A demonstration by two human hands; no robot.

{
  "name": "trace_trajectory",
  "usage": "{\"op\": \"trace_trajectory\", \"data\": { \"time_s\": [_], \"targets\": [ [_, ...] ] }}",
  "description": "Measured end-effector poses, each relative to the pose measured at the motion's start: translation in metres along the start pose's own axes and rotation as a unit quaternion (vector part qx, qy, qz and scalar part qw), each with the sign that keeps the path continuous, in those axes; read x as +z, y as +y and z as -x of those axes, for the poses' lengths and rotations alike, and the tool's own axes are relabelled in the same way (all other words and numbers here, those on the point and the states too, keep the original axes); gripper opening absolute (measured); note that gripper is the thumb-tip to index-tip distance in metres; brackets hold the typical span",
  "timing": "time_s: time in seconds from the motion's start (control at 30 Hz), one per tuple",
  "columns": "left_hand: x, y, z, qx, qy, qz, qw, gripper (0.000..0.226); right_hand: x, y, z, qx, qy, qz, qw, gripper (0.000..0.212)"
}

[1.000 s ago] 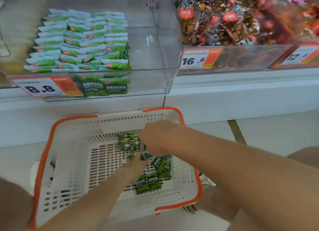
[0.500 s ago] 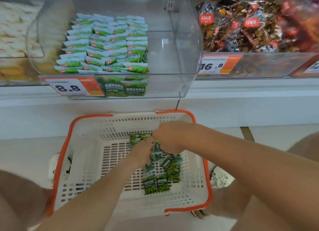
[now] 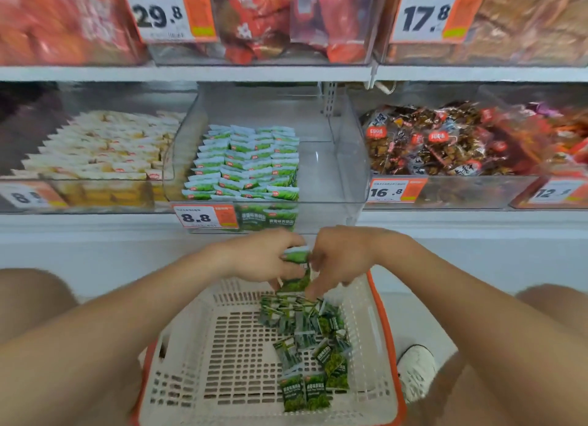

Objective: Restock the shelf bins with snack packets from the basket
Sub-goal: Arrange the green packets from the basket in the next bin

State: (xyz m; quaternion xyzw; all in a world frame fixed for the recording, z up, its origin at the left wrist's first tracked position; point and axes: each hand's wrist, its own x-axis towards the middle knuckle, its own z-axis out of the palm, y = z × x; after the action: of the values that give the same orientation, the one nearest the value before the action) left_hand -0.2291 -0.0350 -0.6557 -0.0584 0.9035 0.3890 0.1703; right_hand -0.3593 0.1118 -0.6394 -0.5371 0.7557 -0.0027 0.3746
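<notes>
A white basket with an orange rim (image 3: 203,346) stands on the floor below the shelf. Several small green snack packets (image 3: 305,339) lie in its right half. My left hand (image 3: 264,257) and my right hand (image 3: 340,257) meet above the basket's far edge, both gripping a bunch of green packets (image 3: 297,256) between them, with a few packets hanging down. Straight above is the clear shelf bin (image 3: 346,183) with a 8.8 price tag. Its left part holds rows of the same green packets (image 3: 245,164); its right part is bare.
A bin of pale yellow packets (image 3: 95,151) sits to the left, a bin of brown snacks (image 3: 439,142) tagged 16.8 to the right. An upper shelf (image 3: 191,72) carries red and brown goods. A white shoe (image 3: 416,368) is by the basket's right side.
Both hands have risen from the bottom of the basket to above its far edge, bringing a bunch of green packets up. The camera has tilted up, showing the upper shelf.
</notes>
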Motion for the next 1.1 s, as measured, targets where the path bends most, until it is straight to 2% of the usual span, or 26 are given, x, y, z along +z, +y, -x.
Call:
{"op": "trace_trajectory", "data": {
  "time_s": [0.07,0.17,0.23,0.3,0.37,0.47,0.6,0.67,0.73,0.8,0.87,0.93,0.97,1.1],
  "targets": [
    [-0.015,0.014,0.012,0.008,0.063,0.065,0.996,0.023,-0.009,-0.006,0.01,-0.034,0.041,-0.115,0.992,0.036],
    [-0.032,0.024,0.019,0.039,0.2,0.137,0.969,0.028,-0.018,-0.012,0.02,-0.07,0.129,-0.321,0.936,0.024],
    [-0.039,0.025,0.021,0.046,0.252,0.173,0.951,0.033,-0.027,-0.017,0.026,-0.067,0.171,-0.385,0.905,0.022],
    [-0.043,0.024,0.021,0.042,0.27,0.215,0.938,0.04,-0.034,-0.024,0.03,-0.062,0.192,-0.393,0.897,0.021],
    [-0.045,0.027,0.021,0.052,0.276,0.24,0.929,0.031,-0.038,-0.029,0.03,-0.047,0.2,-0.394,0.896,0.02],
    [-0.051,0.031,0.016,0.047,0.319,0.213,0.922,0.024,-0.046,-0.032,0.028,-0.052,0.207,-0.396,0.893,0.014],
    [-0.064,0.024,0.007,0.052,0.343,0.198,0.917,0.036,-0.059,-0.027,0.028,-0.084,0.261,-0.39,0.879,0.014],
    [-0.071,0.021,0.004,0.041,0.37,0.138,0.918,0.046,-0.062,-0.024,0.021,-0.091,0.304,-0.375,0.871,0.02],
    [-0.077,0.019,0.004,0.029,0.401,0.005,0.916,0.044,-0.062,-0.022,0.008,-0.088,0.369,-0.324,0.866,0.032],
    [-0.079,0.013,0.002,0.02,0.397,-0.098,0.912,0.051,-0.064,-0.02,-0.005,-0.067,0.458,-0.24,0.853,0.038],
    [-0.079,0.006,-0.002,-0.009,0.36,-0.195,0.912,0.06,-0.066,-0.017,-0.016,-0.027,0.541,-0.178,0.822,0.029],
    [-0.078,0.0,-0.007,-0.051,0.305,-0.284,0.907,0.069,-0.069,-0.014,-0.025,0.021,0.59,-0.126,0.797,0.021],
    [-0.079,-0.003,-0.009,-0.063,0.271,-0.311,0.909,0.073,-0.071,-0.01,-0.032,0.043,0.598,-0.103,0.794,0.018],
    [-0.086,-0.012,-0.019,-0.058,0.137,-0.339,0.929,0.068,-0.09,0.005,-0.059,0.114,0.567,-0.038,0.815,0.033]
  ]
}}
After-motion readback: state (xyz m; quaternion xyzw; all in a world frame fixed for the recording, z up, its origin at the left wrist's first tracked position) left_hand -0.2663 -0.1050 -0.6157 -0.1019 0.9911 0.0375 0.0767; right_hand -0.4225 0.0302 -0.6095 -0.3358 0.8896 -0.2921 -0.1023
